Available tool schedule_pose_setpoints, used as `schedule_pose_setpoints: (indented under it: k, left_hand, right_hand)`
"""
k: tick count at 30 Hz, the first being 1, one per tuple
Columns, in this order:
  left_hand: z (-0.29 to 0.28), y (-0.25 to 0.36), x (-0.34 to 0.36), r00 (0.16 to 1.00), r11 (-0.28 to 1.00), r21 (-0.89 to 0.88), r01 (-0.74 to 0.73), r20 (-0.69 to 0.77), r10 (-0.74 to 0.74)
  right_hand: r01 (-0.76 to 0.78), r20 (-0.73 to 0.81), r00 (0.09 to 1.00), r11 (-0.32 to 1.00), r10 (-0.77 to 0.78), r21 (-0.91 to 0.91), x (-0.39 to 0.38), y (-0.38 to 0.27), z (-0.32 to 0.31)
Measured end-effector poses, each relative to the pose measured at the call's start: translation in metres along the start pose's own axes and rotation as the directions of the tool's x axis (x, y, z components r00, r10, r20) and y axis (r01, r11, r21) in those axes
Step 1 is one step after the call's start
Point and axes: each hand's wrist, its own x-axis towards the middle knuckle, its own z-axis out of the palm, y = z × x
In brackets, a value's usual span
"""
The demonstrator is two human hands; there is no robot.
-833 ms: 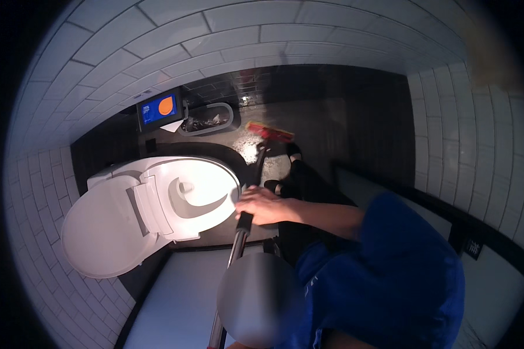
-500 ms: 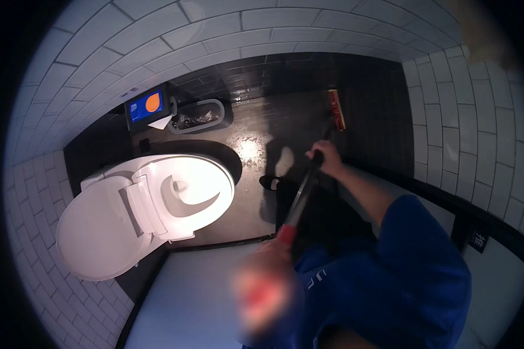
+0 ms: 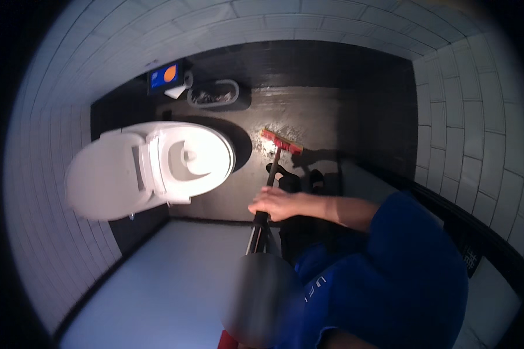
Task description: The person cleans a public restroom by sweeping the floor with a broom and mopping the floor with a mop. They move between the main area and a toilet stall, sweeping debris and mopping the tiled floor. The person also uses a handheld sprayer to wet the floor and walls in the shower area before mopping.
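Note:
My right hand (image 3: pixel 273 203) is closed around the dark shaft of a long-handled sponge mop. Its flat red head (image 3: pixel 282 141), with a yellowish edge, rests at a slant on the wet, shiny floor just beyond my shoes. The mop's handle (image 3: pixel 255 239) runs back toward me, where a blurred patch covers part of it. A red grip (image 3: pixel 227 340) shows at the lower edge. Beside that grip is only a sliver of skin, and my left hand's fingers are hidden.
A white toilet (image 3: pixel 206 152) with its lid up stands at the left. Beyond it are a grey waste bin (image 3: pixel 237 93) holding rubbish and a blue-and-orange box (image 3: pixel 164 75). Tiled walls (image 3: pixel 448 110) surround the space, and a pale panel (image 3: pixel 174 279) lies near left.
The mop head has moved left and nearer, from the dark floor at the right to the wet patch. My right hand has come left and back; the red grip has shifted toward the lower edge.

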Motion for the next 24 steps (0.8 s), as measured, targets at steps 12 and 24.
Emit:
schedule_pose_setpoints:
  k: [12, 24]
  left_hand:
    - [0.178, -0.012, -0.138, 0.664, 0.815, 0.201, 0.543, -0.697, -0.271]
    - [0.173, 0.143, -0.315, 0.945, 0.974, 0.191, 0.126, -0.321, -0.059]
  right_hand:
    - [-0.116, -0.149, 0.984, 0.987, 0.099, -0.111, -0.053, 0.050, 0.063]
    - [0.042, 0.219, 0.975, 0.999, -0.047, 0.028, -0.113, -0.115, 0.283]
